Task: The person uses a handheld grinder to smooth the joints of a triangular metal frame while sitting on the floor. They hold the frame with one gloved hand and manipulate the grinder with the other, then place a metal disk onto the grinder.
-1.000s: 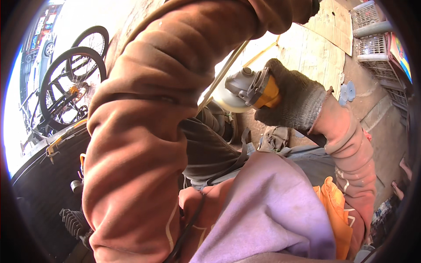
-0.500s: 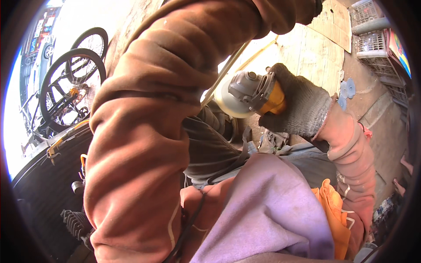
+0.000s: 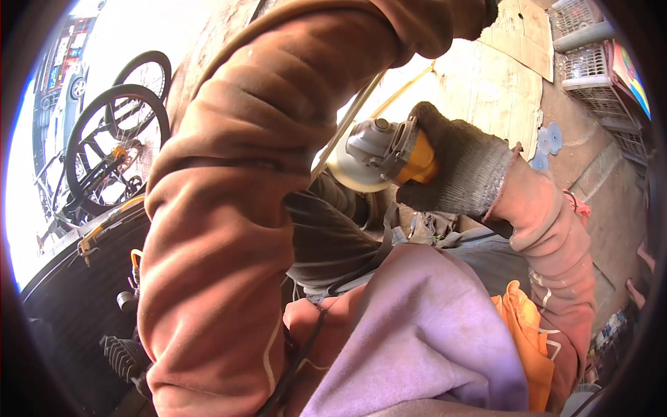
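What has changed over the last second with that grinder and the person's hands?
Little. The gloved right hand keeps its grip on the angle grinder and has shifted slightly down in the picture. The left sleeve stays raised across the view, its hand out of sight. The bicycle has not moved.

A colourful sign (image 3: 631, 69) (blue, yellow, red) stands top right beside crates (image 3: 590, 52).
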Motion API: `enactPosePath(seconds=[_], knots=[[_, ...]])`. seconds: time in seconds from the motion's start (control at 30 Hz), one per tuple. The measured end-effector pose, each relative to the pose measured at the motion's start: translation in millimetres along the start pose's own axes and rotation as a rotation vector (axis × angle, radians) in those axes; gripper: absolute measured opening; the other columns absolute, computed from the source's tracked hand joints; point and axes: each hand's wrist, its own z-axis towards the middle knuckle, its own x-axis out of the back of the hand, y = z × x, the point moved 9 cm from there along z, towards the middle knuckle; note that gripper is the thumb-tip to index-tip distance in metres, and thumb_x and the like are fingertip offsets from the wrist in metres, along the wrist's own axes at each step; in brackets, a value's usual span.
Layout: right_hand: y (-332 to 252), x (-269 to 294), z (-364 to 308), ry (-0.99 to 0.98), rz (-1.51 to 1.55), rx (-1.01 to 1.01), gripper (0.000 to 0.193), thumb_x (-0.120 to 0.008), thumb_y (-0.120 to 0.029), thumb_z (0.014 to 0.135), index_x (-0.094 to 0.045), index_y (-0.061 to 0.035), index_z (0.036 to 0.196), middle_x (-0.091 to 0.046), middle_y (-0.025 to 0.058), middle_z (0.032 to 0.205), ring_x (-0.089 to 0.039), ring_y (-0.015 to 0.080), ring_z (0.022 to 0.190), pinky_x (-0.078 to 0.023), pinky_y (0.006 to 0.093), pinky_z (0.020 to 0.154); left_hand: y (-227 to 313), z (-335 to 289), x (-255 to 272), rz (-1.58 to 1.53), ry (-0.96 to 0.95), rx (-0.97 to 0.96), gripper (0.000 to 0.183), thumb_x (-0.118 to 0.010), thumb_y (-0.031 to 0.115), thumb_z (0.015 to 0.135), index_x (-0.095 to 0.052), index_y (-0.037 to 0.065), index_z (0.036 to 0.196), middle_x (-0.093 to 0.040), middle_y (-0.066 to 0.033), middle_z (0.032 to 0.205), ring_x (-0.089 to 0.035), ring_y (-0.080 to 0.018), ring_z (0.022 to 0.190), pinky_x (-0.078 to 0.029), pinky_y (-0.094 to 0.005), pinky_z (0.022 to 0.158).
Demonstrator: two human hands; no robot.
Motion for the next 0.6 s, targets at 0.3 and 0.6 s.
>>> enactPosePath(seconds=[0.3, 0.6], knots=[[69.4, 21.0, 18.7, 0.147, 0.019, -0.079, 0.069, -0.081, -0.034, 0.071, -0.051, 0.0073, 0.118, -0.070, 0.0233, 0.108, -0.068, 0.0336, 0.105, -0.053, 0.0365, 0.090, 3.9, 11.5, 4.3, -0.006, 0.013, -0.012, 0.028, -0.071, 0.015, 0.077, -0.071, -0.007, 0.095, -0.068, -0.0199, 0.087, -0.068, -0.0328, 0.083, -0.052, -0.0412, 0.070], [33.2, -2.8, 18.0, -0.093, 0.174, -0.014, 0.066, -0.084, -0.022, 0.076, -0.050, 0.0038, 0.125, -0.066, 0.0151, 0.122, -0.062, 0.0218, 0.113, -0.049, 0.0337, 0.096, 3.8, 3.0, 1.6, 0.009, -0.008, -0.017, 0.028, -0.071, 0.015, 0.078, -0.071, -0.007, 0.095, -0.068, -0.0201, 0.088, -0.068, -0.0327, 0.084, -0.052, -0.0411, 0.070]])
